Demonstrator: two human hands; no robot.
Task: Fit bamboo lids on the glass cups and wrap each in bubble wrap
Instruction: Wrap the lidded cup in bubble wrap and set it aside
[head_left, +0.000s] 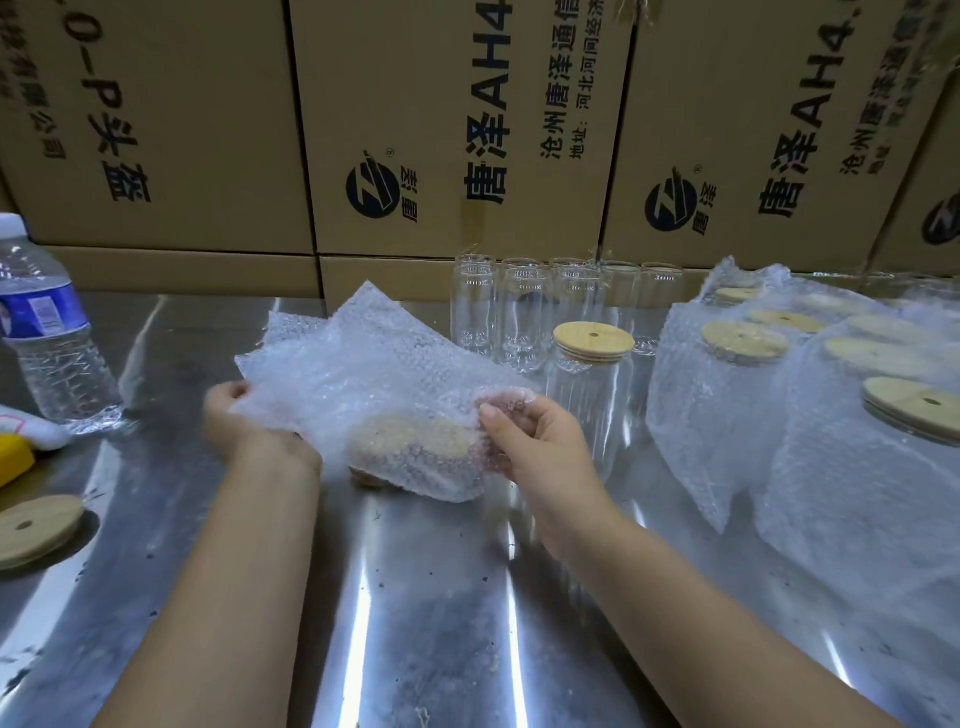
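A bubble wrap sheet (358, 364) is draped over a lidded glass cup (415, 452) lying at the middle of the metal table; its bamboo lid shows blurred through the wrap. My left hand (234, 415) pinches the sheet's left edge. My right hand (524, 436) grips the wrap against the cup's right side. A bare cup with a bamboo lid (592, 379) stands just right of my hands. Several lidless glass cups (519, 312) stand in a row behind. Several wrapped, lidded cups (831, 415) fill the right side.
A loose bamboo lid (36, 527) lies at the left edge of the steel table (415, 597). A water bottle (47, 327) stands at the far left beside a yellow and white object (21, 441). Cardboard boxes (457, 130) wall off the back.
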